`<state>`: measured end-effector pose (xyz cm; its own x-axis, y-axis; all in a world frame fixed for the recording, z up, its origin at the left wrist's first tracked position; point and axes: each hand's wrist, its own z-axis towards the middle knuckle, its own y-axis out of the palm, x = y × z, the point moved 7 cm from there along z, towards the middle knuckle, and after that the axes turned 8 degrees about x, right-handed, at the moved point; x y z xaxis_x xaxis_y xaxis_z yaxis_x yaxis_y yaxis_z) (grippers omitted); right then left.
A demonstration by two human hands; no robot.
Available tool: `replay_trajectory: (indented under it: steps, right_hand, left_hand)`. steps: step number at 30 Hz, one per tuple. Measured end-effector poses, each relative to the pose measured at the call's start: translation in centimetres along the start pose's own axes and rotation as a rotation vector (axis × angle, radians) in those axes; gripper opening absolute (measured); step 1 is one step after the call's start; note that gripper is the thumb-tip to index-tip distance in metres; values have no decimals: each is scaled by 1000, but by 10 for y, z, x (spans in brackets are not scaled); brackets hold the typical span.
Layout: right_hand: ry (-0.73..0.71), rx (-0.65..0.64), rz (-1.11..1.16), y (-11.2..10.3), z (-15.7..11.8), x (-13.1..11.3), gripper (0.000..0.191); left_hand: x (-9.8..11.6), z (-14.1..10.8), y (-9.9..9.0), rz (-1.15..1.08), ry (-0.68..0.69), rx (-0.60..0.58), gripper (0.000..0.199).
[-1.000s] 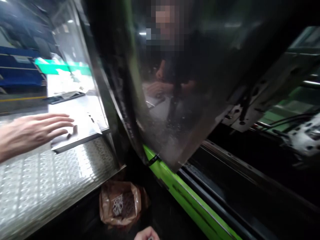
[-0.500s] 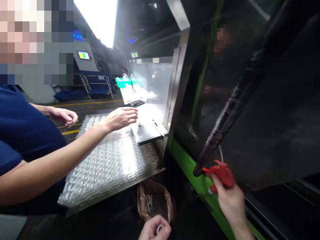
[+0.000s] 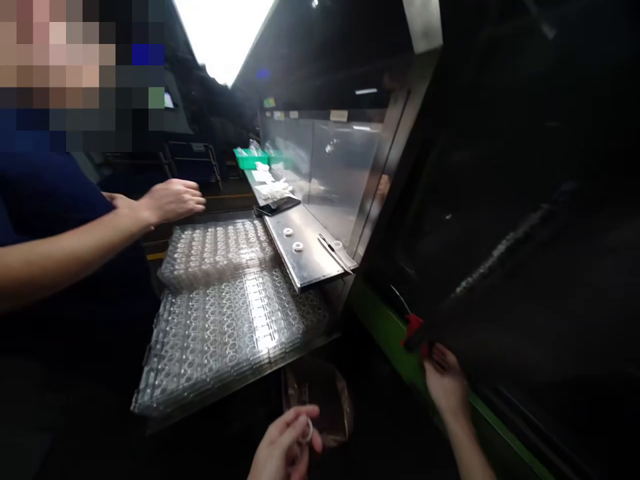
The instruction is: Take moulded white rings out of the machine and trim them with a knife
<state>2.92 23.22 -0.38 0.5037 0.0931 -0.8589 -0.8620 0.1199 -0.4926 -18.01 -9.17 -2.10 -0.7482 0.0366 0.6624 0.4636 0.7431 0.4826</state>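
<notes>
My left hand (image 3: pixel 283 443), at the bottom middle, has its fingers curled around a small white ring (image 3: pixel 307 429). It is over the near side of a brown bag (image 3: pixel 343 407). At the lower right my right hand (image 3: pixel 447 387) is closed at the lower end of a red tool (image 3: pixel 414 327) with a thin pale line running up from it. The tool is dark and blurred, so its exact kind is unclear. Two more white rings, one (image 3: pixel 288 232) behind the other (image 3: pixel 298 247), lie on a metal shelf (image 3: pixel 320 270), beside tweezers (image 3: pixel 334 252).
Stacked clear trays with round pockets (image 3: pixel 215 333) stand left of the shelf. A co-worker's arm (image 3: pixel 100 233) reaches above them. A black phone-like slab (image 3: pixel 280 205) and a green bin (image 3: pixel 250 160) are farther back. A dark machine panel with a green frame (image 3: pixel 385 340) borders the right.
The co-worker's hand has drawn back left from the shelf, where two rings now show. My left fingers have opened somewhat around the ring. The view has shifted and darkened.
</notes>
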Motion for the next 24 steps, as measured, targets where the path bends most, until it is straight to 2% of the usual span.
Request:
replay_trajectory:
  steps: [2,3,4,6,8,10,12,15,18,24]
  right_hand:
    - [-1,-2,50,-18,-35,-23,71]
    - [-37,-66,103,-24,-57,-44,62]
    - [-92,-193,158,-26,-81,-69,52]
    - [-336,-438,177,-30,-129,-132,24]
    - [-588,-458,159,-44,-158,-188,14]
    - [-756,-422,97,-54,-171,-223,17]
    - [-840,-409,1,-58,-173,-235,19]
    - [-901,-426,-118,-60,-172,-231,17]
    - [-975,-449,-131,-62,-175,-225,13]
    - [-1036,-425,-119,-65,-178,-215,11]
  left_hand:
    - [24,-11,22,0,-20,-22,59]
    - [35,-16,35,4,-36,-40,55]
    - [47,-21,50,11,-45,-81,54]
    - [67,-31,80,27,-56,-194,53]
    - [78,-39,106,43,-80,-287,52]
    - [81,-47,124,66,-100,-349,51]
    - [79,-54,136,97,-91,-391,50]
    - [74,-60,143,156,-41,-409,52]
    - [67,-61,143,201,-20,-396,57]
    - [51,-58,138,146,-144,-365,58]
